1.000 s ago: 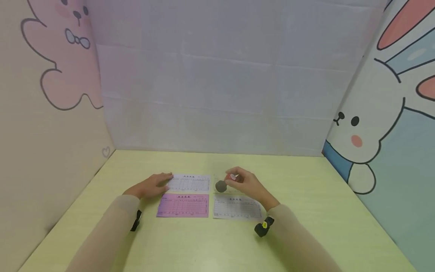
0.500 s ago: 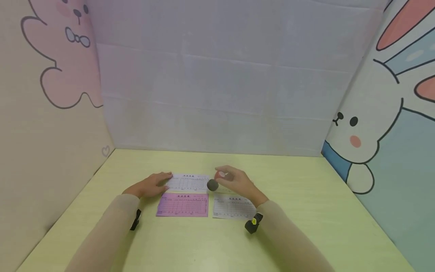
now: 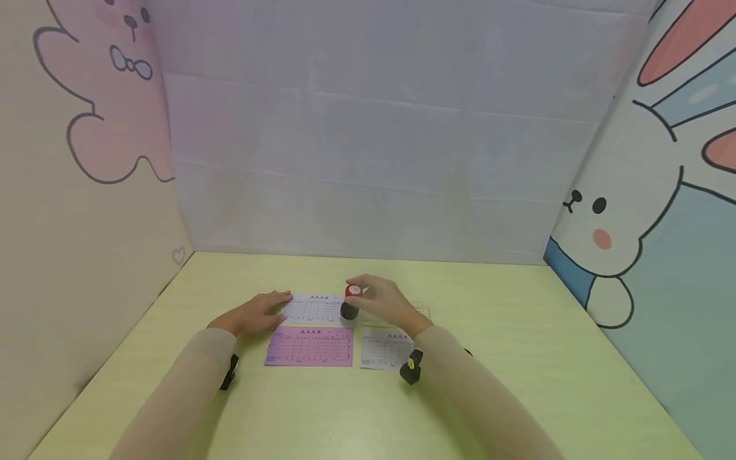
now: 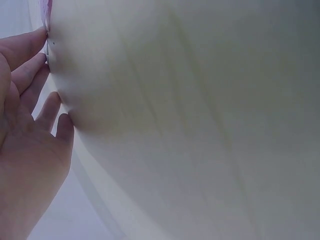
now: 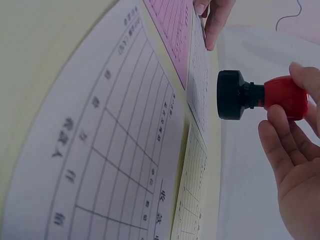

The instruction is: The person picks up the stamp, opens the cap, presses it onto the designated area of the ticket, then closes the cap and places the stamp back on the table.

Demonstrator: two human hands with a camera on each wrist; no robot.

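My right hand (image 3: pixel 384 301) grips a hand stamp by its red handle (image 5: pixel 284 97), thumb on one side and fingers on the other. Its round black base (image 5: pixel 230 95) faces down, held close over the table, and in the head view it overlaps the right end of the far-left white slip (image 3: pixel 313 310). My left hand (image 3: pixel 255 313) rests at that slip's left edge, fingertips on the paper and thumb spread. A pink slip (image 3: pixel 310 347) lies just nearer, with another white slip (image 3: pixel 381 348) beside it. Behind my right hand shows part of a pale yellow slip (image 3: pixel 423 310).
The slips lie in two rows on a light yellow-green table (image 3: pixel 299 415). A white cloth wall (image 3: pixel 368 160) stands behind it, and printed panels with cartoon animals (image 3: pixel 621 236) close off both sides. Black camera straps (image 3: pixel 411 367) sit at the wrists.
My right hand has carried the stamp leftward from over the pale yellow slip to the right end of the far-left white slip. The left hand stays at its edge.
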